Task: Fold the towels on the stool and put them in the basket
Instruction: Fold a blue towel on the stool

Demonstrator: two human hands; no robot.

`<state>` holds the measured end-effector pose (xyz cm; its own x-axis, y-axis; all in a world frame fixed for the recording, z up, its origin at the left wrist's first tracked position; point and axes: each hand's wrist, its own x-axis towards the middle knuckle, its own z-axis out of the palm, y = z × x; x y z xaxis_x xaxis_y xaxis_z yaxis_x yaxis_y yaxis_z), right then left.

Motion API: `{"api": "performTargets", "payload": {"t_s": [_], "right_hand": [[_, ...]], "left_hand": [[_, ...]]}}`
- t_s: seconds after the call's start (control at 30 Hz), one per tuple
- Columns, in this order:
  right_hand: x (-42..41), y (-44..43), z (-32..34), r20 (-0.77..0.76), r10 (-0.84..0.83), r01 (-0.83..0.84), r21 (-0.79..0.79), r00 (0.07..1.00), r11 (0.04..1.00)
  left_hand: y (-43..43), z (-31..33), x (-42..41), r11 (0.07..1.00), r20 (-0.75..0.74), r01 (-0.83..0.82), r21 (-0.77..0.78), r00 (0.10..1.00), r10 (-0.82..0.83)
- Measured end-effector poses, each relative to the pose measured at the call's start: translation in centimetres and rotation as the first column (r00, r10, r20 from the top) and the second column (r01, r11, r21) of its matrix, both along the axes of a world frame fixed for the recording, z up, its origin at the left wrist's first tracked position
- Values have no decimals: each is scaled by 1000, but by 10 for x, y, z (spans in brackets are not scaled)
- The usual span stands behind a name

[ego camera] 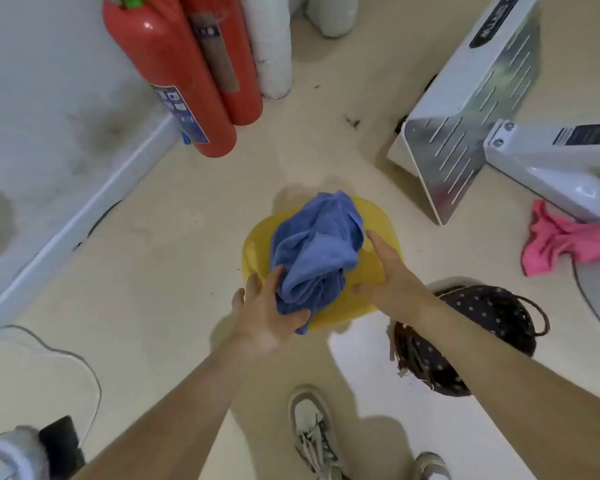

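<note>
Step in hand: pickup. Left hand [269,308] grip pinches the crumpled blue terry towel [317,258] on the round yellow plastic stool [378,268]; right hand [385,268] grip spread. Next: spread the towel flat for folding.

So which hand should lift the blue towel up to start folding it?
Probably the left hand: its fingers already curl around the crumpled blue towel. The right hand lies open beside it on the yellow stool.

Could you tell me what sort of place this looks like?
Probably a utility or storage corner indoors: two red fire extinguishers stand against the wall, a white metal equipment stand sits on the bare floor.
</note>
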<state>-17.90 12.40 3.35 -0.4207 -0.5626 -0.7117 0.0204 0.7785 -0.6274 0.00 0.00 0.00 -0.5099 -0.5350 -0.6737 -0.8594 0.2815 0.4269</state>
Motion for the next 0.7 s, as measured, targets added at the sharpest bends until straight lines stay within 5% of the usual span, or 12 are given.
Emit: {"api": "performTargets", "payload": {"t_s": [0.17, 0.4, 0.5, 0.6, 0.7], "right_hand": [[-8, 8, -36, -87, -82, 95, 156, 993, 983], [11, 22, -59, -287, 173, -137, 139, 942, 981], [15, 27, -53, -164, 198, -191, 55, 967, 980], [29, 26, -36, -208, 205, -226, -81, 956, 971], [47, 7, -2, 151, 53, 21, -449, 987, 893]], "left_hand": [[10, -15, -6, 991, -204, -127, -47, 972, 114], [1, -11, 7, 932, -273, -357, -67, 905, 327], [2, 6, 11, 925, -185, -359, -125, 924, 333], [16, 30, 12, 885, -354, -458, -88, 845, 402], [32, 54, -1, 852, -454, -510, 119, 735, 503]]}}
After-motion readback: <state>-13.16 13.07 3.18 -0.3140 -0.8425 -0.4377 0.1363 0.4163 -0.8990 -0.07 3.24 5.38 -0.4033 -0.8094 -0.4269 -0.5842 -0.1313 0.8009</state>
